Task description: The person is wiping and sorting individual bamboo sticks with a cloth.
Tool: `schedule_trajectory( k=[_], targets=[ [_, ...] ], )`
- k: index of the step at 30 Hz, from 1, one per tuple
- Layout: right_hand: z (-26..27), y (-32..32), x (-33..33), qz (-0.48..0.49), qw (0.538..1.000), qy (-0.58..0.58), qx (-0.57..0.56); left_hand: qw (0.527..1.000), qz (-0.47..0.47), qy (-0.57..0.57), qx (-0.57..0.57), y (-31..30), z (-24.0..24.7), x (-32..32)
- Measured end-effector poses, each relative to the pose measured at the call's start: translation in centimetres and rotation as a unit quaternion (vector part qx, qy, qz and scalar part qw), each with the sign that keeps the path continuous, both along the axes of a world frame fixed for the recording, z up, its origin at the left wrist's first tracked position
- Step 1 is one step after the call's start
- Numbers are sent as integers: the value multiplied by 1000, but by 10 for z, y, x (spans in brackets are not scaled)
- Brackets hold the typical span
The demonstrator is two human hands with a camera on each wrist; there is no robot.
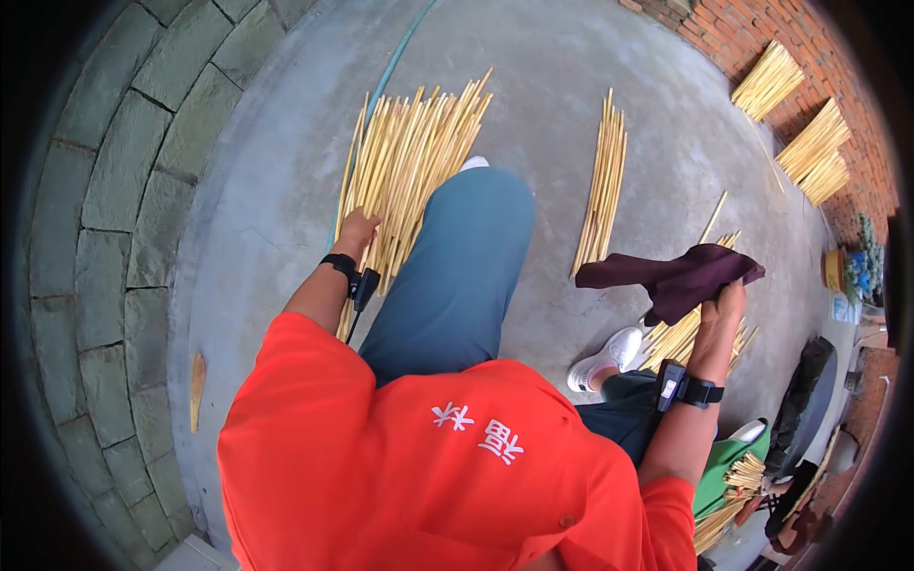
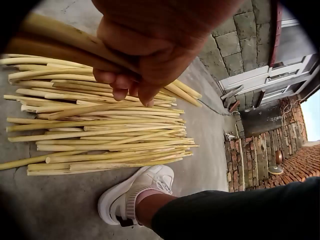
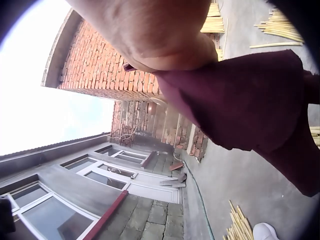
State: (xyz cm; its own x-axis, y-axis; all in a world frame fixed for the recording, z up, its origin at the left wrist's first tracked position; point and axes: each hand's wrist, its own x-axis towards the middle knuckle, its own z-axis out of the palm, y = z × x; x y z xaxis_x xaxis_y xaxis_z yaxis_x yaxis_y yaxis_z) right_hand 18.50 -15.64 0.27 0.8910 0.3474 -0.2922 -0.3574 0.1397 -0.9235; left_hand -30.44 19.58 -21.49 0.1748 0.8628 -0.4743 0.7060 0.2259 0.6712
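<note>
My left hand [image 1: 357,231] is at the near left side of a broad spread of pale yellow stalks [image 1: 414,143] on the floor. In the left wrist view its fingers curl round a few thick stalks [image 2: 70,37] above the spread, and part of that grip is hidden by the hand. My right hand [image 1: 728,303] holds a dark maroon cloth [image 1: 690,281] bunched at one end. The rest of the cloth [image 3: 240,100] hangs loose in the right wrist view. Under the cloth lies another pile of stalks [image 1: 681,338], partly covered by it.
A narrow row of stalks [image 1: 602,190] lies on the concrete floor between both hands. Two bundles [image 1: 814,143] lean by the brick wall [image 1: 828,57]. A green hose [image 1: 395,62] runs behind the left spread. My shoe [image 1: 609,360] stands near the right pile; stone paving [image 1: 124,190] borders the left.
</note>
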Motion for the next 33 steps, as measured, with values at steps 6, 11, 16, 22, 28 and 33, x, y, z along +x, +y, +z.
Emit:
schedule_trajectory(
  k=[6, 11, 16, 22, 28, 33],
  targets=[
    [-3, 8, -5, 6, 1000, 3, -22, 995, -29, 63, 68, 22, -68, 6],
    [-4, 13, -11, 30, 999, 2, -28, 999, 13, 28, -24, 80, -34, 23],
    [-5, 10, -12, 46, 998, 13, -28, 992, -33, 49, 114, 73, -8, 20],
    [-3, 15, -12, 9, 1000, -7, -22, 986, -70, 97, 113, 56, -42, -20],
    [17, 17, -23, -17, 999, -10, 28, 992, -91, 63, 58, 25, -42, -34],
    [15, 14, -9, -123, 987, 1, 106, 989, -50, -141, 15, 22, -3, -15]
  ],
)
